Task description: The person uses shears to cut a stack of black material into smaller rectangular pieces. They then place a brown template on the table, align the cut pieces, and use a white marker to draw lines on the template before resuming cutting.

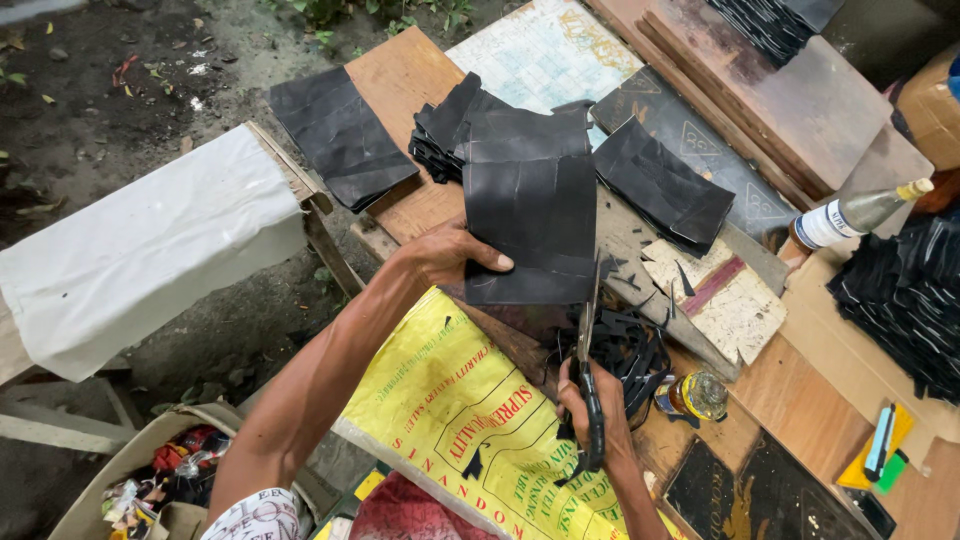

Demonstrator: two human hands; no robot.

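At frame centre I pinch the black rubber sheet (530,235) in my left hand (447,255), fingers clamped to keep its lower edge taut, while my right hand (592,410), fingers closed through the scissors (588,370), aims the blades upward at that edge.

A yellow sack (450,400) with red print lies over the table's near edge, a small black scrap on it. A clear bottle (860,212) lies tilted near the right edge, with a white label (826,226) printed in dark letters and a yellowish cap. A small jar (697,395) with a yellow and red label stands just right of the sack. At the near right corner lie dark boards (770,495) with gold print. A pale printed board (545,50) lies at the far edge, and just right of it a dark board (700,140) with pale diamond marks. A cardboard box (932,105) stands at the far right.
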